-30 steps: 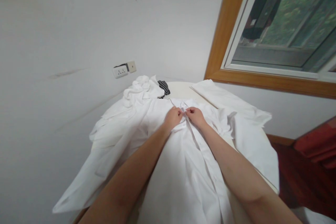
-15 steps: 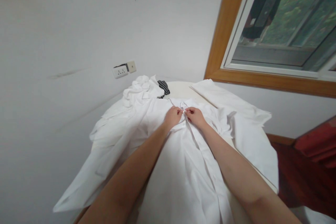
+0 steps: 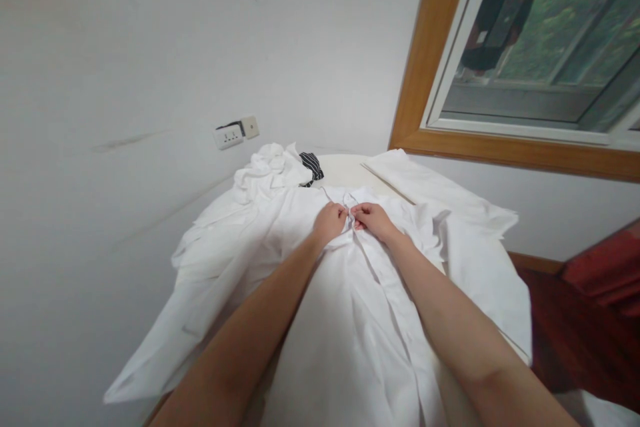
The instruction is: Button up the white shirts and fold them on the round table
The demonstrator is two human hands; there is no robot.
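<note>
A white shirt (image 3: 340, 320) lies spread over the table, its body hanging toward me and its sleeves out to both sides. Near its collar, my left hand (image 3: 331, 221) is closed in a pinch on the left side of the front opening. Close beside it, my right hand (image 3: 371, 219) pinches the other front edge, with the lower fingers curled under. The fingertips of both hands almost meet on the placket. Any button between them is too small and too covered to make out.
A crumpled white cloth heap (image 3: 273, 170) and a black striped cloth (image 3: 312, 167) lie at the table's back left. Folded white fabric (image 3: 435, 187) rests at the right. The pale round table (image 3: 343, 170) stands against a wall with a socket (image 3: 229, 137), below a wood-framed window (image 3: 500, 155).
The fingers of my right hand have shifted slightly at the placket, the lower ones now showing more beneath. My left hand and the shirt stay nearly where they were.
</note>
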